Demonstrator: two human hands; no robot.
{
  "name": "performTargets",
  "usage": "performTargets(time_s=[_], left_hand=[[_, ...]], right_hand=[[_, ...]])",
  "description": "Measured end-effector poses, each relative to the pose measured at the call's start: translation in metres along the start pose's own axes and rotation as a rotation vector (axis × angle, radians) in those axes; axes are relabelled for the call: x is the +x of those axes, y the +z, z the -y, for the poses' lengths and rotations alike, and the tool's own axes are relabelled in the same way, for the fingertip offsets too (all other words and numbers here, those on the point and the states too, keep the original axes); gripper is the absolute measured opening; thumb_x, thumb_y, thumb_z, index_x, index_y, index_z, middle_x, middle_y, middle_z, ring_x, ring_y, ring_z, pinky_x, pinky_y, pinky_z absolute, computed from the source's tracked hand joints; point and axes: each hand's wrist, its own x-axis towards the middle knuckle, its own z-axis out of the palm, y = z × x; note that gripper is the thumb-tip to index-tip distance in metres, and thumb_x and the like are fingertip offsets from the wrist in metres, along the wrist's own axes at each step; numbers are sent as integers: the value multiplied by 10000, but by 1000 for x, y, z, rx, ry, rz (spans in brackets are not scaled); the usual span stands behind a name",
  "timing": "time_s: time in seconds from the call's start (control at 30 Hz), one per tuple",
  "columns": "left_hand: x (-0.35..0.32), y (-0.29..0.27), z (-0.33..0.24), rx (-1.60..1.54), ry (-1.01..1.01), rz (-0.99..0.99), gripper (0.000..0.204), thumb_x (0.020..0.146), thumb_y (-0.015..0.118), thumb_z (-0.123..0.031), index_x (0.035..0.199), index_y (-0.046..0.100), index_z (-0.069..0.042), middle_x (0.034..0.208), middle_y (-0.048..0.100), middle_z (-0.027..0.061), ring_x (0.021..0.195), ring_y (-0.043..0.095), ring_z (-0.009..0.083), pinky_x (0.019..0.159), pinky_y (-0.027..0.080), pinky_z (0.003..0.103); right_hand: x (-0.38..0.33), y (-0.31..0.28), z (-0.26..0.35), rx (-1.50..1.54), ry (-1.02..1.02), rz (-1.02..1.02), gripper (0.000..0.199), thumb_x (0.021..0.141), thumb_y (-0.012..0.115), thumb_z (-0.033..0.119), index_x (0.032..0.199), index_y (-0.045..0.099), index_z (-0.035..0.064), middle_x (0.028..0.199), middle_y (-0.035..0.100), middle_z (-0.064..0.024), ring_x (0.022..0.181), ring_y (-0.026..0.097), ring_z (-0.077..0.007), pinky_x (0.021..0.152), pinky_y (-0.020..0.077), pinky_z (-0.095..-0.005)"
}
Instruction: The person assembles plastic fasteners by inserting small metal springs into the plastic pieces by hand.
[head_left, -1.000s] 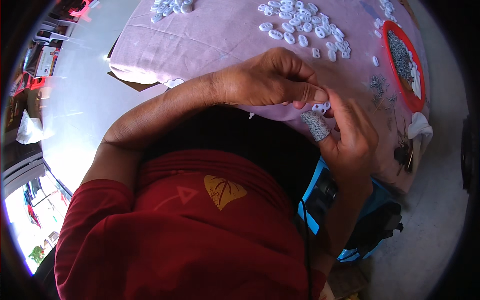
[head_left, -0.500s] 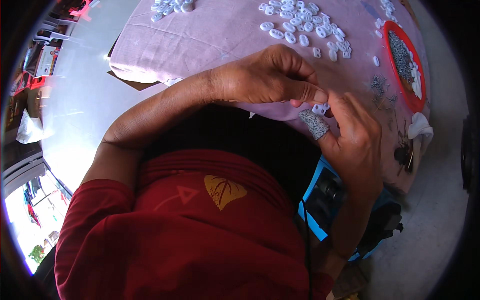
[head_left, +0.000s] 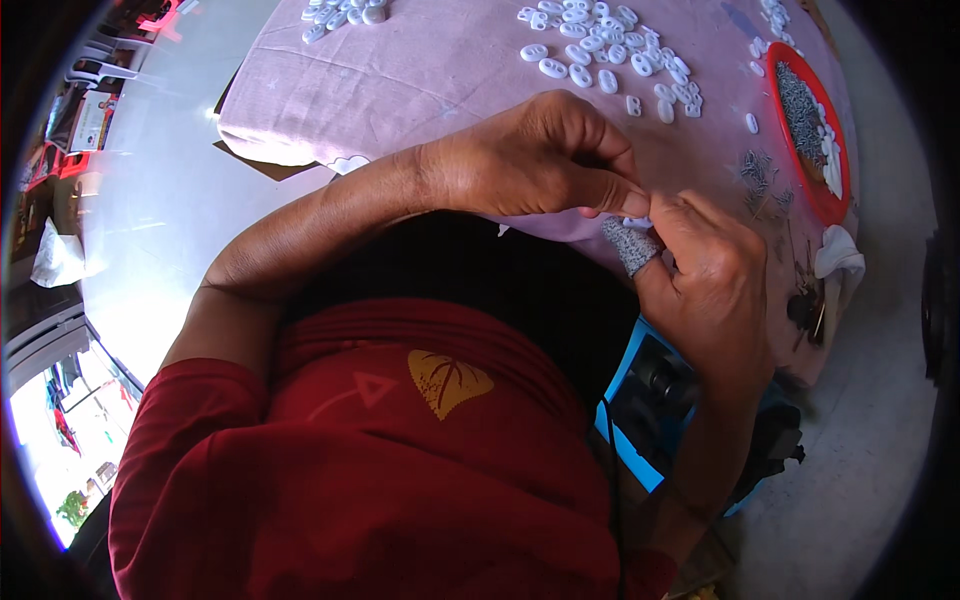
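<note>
My left hand (head_left: 545,165) reaches across in front of me, its thumb and fingers pinched together at the near edge of the pink-covered table. Its fingertips meet those of my right hand (head_left: 715,265), which is also closed. Between them sits a small white plastic piece (head_left: 635,222), mostly hidden by the fingers; I cannot make out its full shape. A grey speckled cover (head_left: 628,245) wraps my right thumb, which presses against the piece from below. Whether the left fingertips grip the same piece or something smaller is hidden.
Many white oval pieces with holes (head_left: 607,80) lie scattered over the pink cloth (head_left: 400,90). At the right stands a red tray (head_left: 845,190) of grey screws and white pieces. Loose screws (head_left: 757,172) and a white cloth (head_left: 840,255) lie nearby. A blue-edged box (head_left: 625,440) sits below.
My right hand has turned and shifted slightly, and the white piece has tilted so that less of its holed face shows. My left hand has barely moved.
</note>
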Motion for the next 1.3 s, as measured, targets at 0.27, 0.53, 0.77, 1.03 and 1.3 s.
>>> performTargets(time_s=[0.27,0.53,0.77,1.03,1.3], left_hand=[[-1,-1,4,21,-5,14,133,891,667,-125,903,675,7,765,620,-18,738,536,30,669,442,209],[0,0,6,26,10,21,130,891,666,-120,912,672,8,775,626,-16,745,544,29,681,450,209],[1,-5,4,10,67,20,134,903,650,-123,900,669,9,764,619,-9,745,545,37,670,446,213],[2,-7,1,-74,76,-8,153,917,635,-155,880,675,-12,732,594,-21,685,507,34,635,422,200],[-1,-8,2,-90,18,7,191,922,636,-212,919,683,-27,722,599,-19,666,515,27,592,406,188]], right_hand=[[1,2,2,43,0,-13,104,728,635,-20,756,536,-32,671,503,-169,615,550,-366,551,425,-436],[0,3,0,29,-7,10,82,700,598,-49,757,542,-34,665,501,-174,617,548,-371,554,425,-446],[0,4,0,-6,-34,-16,134,672,595,-47,800,585,-11,669,530,-142,628,579,-345,553,469,-438],[-8,13,1,168,47,-258,400,707,702,-53,1101,661,7,752,585,-61,643,583,-138,528,470,-250],[-12,18,-2,118,12,-318,386,709,671,-65,1087,666,13,762,594,-81,654,603,-165,529,474,-266]])
